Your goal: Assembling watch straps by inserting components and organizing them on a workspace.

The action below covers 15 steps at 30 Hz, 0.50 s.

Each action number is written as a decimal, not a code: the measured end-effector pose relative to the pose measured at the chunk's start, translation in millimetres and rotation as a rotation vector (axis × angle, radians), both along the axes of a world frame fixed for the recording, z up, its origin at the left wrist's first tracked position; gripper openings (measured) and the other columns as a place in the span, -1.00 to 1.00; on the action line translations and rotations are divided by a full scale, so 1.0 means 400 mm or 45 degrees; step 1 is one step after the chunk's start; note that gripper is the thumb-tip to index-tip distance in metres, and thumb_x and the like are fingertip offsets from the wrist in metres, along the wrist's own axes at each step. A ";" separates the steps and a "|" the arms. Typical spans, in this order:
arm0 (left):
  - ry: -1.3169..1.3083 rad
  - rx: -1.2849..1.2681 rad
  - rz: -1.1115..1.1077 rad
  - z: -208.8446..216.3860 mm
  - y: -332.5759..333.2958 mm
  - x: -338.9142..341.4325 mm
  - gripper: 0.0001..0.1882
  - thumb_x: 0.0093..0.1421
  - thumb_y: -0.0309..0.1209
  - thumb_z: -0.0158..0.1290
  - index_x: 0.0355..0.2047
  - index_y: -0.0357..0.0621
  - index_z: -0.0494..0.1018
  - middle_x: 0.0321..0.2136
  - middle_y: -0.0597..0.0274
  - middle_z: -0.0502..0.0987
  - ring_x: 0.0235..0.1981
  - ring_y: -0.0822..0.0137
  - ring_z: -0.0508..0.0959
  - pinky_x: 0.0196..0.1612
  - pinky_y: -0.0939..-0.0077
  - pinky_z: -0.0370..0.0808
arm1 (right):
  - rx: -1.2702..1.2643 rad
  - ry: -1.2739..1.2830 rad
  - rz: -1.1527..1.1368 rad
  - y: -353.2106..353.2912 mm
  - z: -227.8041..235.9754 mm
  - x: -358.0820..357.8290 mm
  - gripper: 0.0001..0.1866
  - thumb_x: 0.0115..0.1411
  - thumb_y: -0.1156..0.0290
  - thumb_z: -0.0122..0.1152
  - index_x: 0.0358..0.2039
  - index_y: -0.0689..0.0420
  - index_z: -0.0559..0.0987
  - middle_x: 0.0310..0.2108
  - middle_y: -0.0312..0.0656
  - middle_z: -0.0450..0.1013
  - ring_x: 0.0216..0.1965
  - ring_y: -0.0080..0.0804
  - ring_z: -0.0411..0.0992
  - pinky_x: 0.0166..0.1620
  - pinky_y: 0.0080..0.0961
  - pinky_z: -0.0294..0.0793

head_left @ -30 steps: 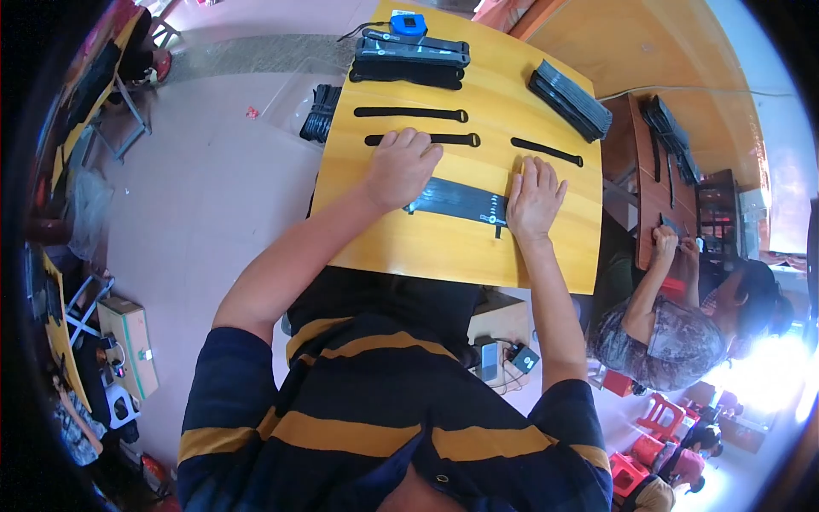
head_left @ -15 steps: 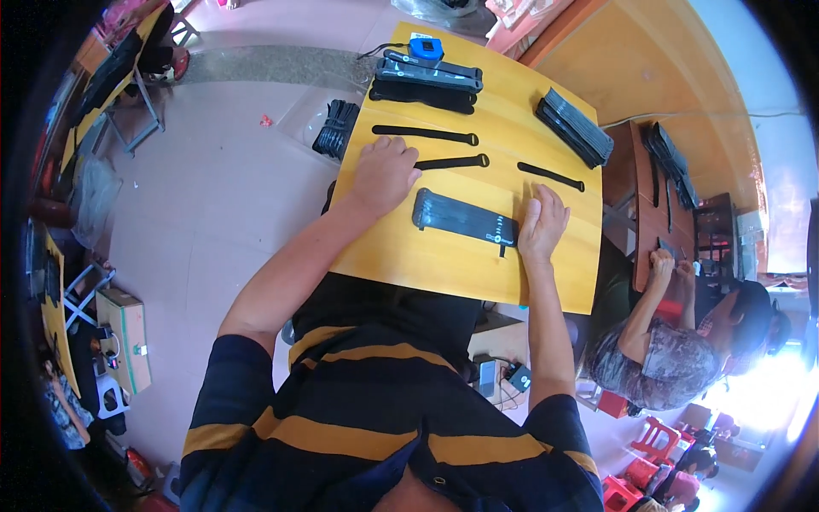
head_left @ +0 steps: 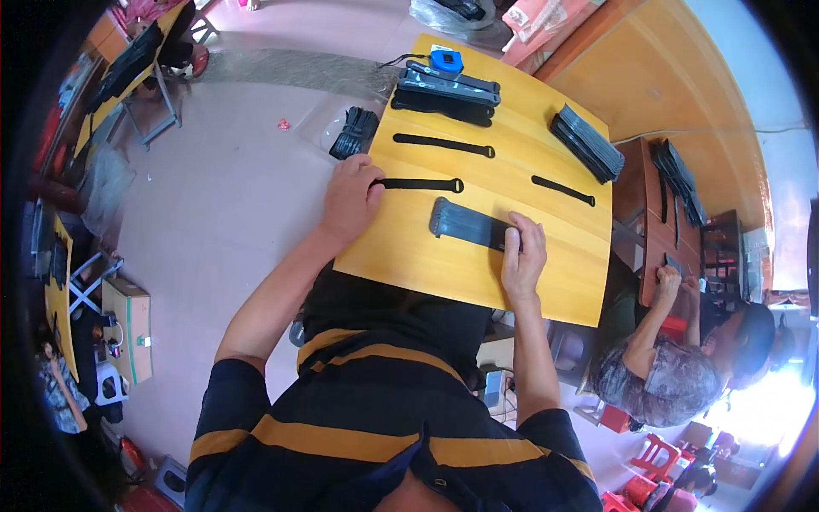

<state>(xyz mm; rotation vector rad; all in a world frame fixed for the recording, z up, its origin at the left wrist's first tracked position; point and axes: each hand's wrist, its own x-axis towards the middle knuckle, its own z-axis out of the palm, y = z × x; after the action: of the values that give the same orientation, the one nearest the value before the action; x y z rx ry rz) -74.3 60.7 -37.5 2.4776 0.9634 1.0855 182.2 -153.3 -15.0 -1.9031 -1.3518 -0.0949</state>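
My left hand [head_left: 350,198], at the left edge of the yellow table [head_left: 392,256], is closed on one end of a black strap [head_left: 422,184]. The strap's ring end points right and lies along the tabletop. Closer to me, a flat, shiny dark pack of straps [head_left: 467,224] lies slightly aslant. Its right end is covered by my right hand [head_left: 524,256], with thumb and fingers bent around it. Another ringed black strap [head_left: 444,146] lies farther back, and a third strap [head_left: 563,190] lies to the right.
Stacked straps [head_left: 448,96] with a blue device [head_left: 446,61] on top occupy the table's far left corner. More packed straps [head_left: 587,143] lie at the far right. A dark bundle [head_left: 353,133] is beside the table. To the right, another person [head_left: 661,367] works at a brown table.
My left hand has drawn the strap leftward and a little nearer. My right hand has moved left onto the end of the pack, covering its printed part. The view has shifted slightly.
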 end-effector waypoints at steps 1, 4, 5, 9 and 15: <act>-0.037 -0.216 -0.009 0.005 0.000 -0.011 -0.82 0.13 -0.56 0.19 -0.23 -0.16 0.57 -0.09 0.08 0.53 -0.02 0.01 0.53 0.04 0.14 0.49 | 0.001 0.004 0.007 -0.001 -0.001 -0.014 -0.77 0.40 0.38 0.11 -0.02 0.16 0.60 -0.04 -0.03 0.58 0.07 0.01 0.50 0.32 0.07 0.25; -0.148 -0.435 0.000 -0.018 0.019 -0.041 -0.77 0.12 -0.62 0.17 -0.19 -0.19 0.57 -0.13 0.05 0.56 -0.09 0.01 0.57 -0.01 0.24 0.53 | 0.010 0.194 0.052 0.013 0.006 -0.053 -0.78 0.40 0.38 0.13 -0.05 0.19 0.62 -0.10 -0.03 0.60 0.02 0.00 0.53 0.30 -0.02 0.32; -0.221 -0.443 0.009 -0.030 0.029 -0.054 -0.76 0.12 -0.63 0.16 -0.17 -0.19 0.57 -0.18 0.08 0.58 -0.17 0.05 0.60 -0.06 0.29 0.55 | 0.021 0.179 0.104 0.018 0.012 -0.063 -0.79 0.41 0.40 0.13 -0.06 0.22 0.62 -0.12 -0.05 0.61 -0.02 -0.12 0.55 0.16 -0.21 0.42; -0.250 -0.892 -0.011 -0.017 0.046 -0.098 -0.73 0.14 -0.63 0.16 -0.12 -0.22 0.57 -0.30 0.13 0.60 -0.27 0.26 0.60 -0.10 0.45 0.54 | 0.019 0.281 0.207 0.030 0.048 -0.104 -0.80 0.43 0.45 0.13 -0.07 0.25 0.63 -0.17 -0.13 0.63 -0.10 -0.33 0.58 0.01 -0.45 0.53; -0.740 -1.412 -0.348 0.154 -0.050 -0.100 -0.77 0.27 -0.60 0.12 -0.07 -0.22 0.58 -0.27 0.43 0.57 -0.26 0.60 0.50 -0.11 0.64 0.47 | -0.061 0.967 0.477 0.064 0.047 -0.168 -0.75 0.50 0.42 0.06 0.01 0.28 0.61 -0.13 -0.23 0.62 -0.07 -0.53 0.52 0.09 -0.52 0.48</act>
<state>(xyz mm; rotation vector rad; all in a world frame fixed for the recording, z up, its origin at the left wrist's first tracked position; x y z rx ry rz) -114.3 40.8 23.9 1.2456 0.7040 0.7678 114.9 -127.6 4.0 -1.4467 -1.1344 0.7734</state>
